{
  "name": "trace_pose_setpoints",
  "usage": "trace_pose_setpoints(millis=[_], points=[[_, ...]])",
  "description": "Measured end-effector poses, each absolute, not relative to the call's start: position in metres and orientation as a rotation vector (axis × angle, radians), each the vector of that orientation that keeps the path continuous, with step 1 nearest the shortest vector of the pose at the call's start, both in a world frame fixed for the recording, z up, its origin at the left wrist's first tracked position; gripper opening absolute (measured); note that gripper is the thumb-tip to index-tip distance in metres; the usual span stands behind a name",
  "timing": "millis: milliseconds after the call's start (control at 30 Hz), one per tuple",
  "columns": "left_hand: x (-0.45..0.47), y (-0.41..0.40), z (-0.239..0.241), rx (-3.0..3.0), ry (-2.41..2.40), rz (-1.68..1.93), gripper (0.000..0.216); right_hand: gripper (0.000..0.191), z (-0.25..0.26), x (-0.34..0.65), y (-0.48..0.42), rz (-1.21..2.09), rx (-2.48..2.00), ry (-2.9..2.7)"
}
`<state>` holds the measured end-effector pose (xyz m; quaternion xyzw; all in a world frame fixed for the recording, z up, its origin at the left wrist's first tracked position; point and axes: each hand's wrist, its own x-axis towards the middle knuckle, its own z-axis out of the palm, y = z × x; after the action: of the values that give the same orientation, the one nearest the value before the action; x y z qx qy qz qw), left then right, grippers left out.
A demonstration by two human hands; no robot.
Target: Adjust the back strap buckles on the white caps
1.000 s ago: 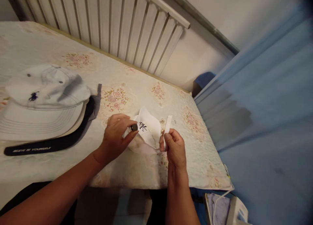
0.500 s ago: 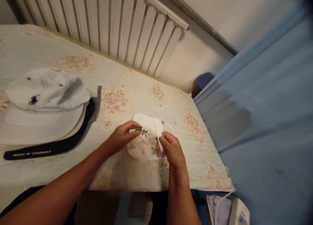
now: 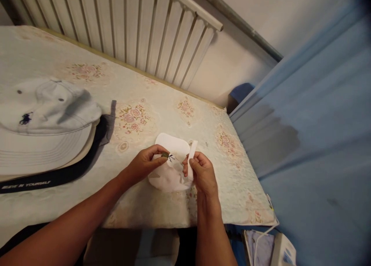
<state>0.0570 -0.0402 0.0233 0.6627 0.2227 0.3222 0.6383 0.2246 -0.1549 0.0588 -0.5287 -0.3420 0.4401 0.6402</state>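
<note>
1. Left hand [image 3: 145, 166] is pinching the white cap [image 3: 171, 169], which is lying near the table [image 3: 162, 107] edge.
2. Right hand [image 3: 203, 173] is gripping the cap's strap [image 3: 191, 158] with closed fingers; keeping it taut and flat should help.

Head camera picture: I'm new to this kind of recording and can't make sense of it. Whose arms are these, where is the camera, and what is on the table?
There is no machine here. The single picture comes from a camera worn on a person's head, looking forward and down, so the two bare arms are that person's own. The left hand pinches a small white cap lying on the flowered tablecloth. The right hand has a closed grip on the cap's white strap, which stands upward. At the far left lies a pale grey cap stacked over a dark brim with white lettering. Behind the table stands a white radiator; a blue surface fills the right side.
</note>
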Motion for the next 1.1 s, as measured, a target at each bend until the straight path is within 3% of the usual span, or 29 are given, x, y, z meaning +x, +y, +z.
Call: trace_pose_setpoints(millis=[367,667,1100], points=[[0.052,-0.044,0.024,1.58,0.492,0.723,0.027,0.007,0.091,0.23,-0.177,0.653,-1.262,-0.741],[0.048,-0.047,0.027,1.591,0.459,0.736,0.027,0.013,0.082,0.228,-0.177,0.914,-1.516,-0.958],[0.048,-0.056,0.036,1.69,0.439,0.766,0.022,0.018,0.059,0.237,-0.165,0.997,-1.544,-1.02]])
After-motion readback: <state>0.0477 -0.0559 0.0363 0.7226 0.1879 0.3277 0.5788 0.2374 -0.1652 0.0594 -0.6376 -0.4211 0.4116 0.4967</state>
